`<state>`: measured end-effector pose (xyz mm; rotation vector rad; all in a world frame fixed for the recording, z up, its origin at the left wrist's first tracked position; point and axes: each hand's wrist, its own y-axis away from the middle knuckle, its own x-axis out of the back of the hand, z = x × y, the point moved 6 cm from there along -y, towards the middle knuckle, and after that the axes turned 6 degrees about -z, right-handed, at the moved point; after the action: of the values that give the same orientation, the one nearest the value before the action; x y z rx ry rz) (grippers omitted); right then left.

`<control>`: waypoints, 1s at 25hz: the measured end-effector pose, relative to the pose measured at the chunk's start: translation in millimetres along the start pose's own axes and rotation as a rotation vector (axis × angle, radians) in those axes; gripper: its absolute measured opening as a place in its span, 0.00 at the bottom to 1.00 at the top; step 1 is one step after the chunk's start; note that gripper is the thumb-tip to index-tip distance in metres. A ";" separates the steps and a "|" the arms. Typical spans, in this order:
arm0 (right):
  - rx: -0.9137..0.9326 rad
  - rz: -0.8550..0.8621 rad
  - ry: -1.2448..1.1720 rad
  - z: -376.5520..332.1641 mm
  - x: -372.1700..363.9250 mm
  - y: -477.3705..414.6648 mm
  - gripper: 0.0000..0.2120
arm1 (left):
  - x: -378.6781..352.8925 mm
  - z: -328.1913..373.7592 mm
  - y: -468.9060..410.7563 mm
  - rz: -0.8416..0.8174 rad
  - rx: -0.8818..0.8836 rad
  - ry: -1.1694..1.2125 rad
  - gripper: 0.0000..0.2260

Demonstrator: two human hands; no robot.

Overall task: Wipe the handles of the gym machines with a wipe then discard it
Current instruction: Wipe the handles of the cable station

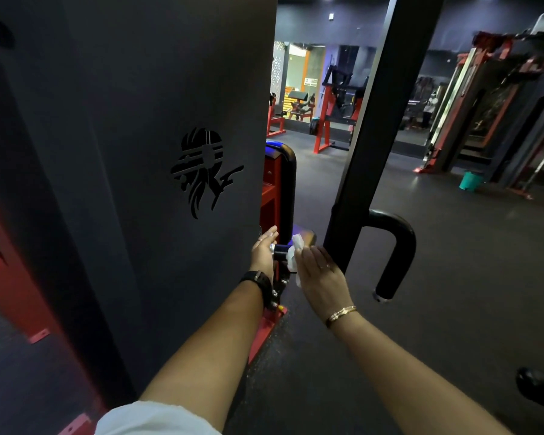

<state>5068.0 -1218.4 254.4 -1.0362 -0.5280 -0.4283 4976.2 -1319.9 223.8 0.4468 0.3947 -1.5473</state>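
Note:
A short black handle (280,248) with a silver end cap sticks out low on the machine, beside its red frame. A white wipe (294,252) is wrapped against that handle, and my right hand (319,274) presses it there with fingers mostly straight. My left hand (264,249), with a black watch on the wrist, is held open with straight fingers at the handle's silver end. A curved black padded handle (399,252) hangs from the dark upright post to the right of my right hand.
The machine's tall dark shroud (139,152) with a black logo fills the left. A black upright post (374,120) stands just right of my hands. A teal bin (470,181) sits on the floor at the right, near red machines. More red equipment (327,120) stands beyond.

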 end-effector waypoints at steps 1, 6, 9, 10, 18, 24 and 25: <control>-0.063 0.038 -0.087 -6.1 1.2 7.0 0.18 | 0.7 0.1 -1.3 -0.001 -0.021 -0.050 0.16; -1.487 -0.139 -1.360 -24.7 -43.0 56.9 0.09 | -1.0 -0.7 -3.2 -0.066 -0.065 -0.248 0.16; -1.987 -0.126 -2.084 -53.6 -70.8 46.6 0.11 | 0.5 -0.2 -1.3 -0.104 -0.055 -0.293 0.16; -2.023 -0.038 -2.145 -52.0 -75.0 38.8 0.11 | 0.5 0.4 -0.4 -0.122 -0.043 -0.291 0.16; -1.754 0.475 -2.759 -57.7 -79.8 -11.5 0.10 | 2.3 0.5 4.7 -0.167 0.041 -0.189 0.16; -1.837 0.043 -2.613 -79.3 -88.9 -16.8 0.06 | 22.8 -8.3 -9.2 -0.120 0.108 -0.526 0.21; -1.826 0.051 -2.638 -77.0 -86.8 -16.8 0.06 | 24.3 -8.5 -11.3 -0.118 0.112 -0.563 0.22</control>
<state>5005.4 -1286.9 182.9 1.4865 1.3006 -0.6709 4965.1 -1336.2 203.8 0.0606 -0.1044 -1.7366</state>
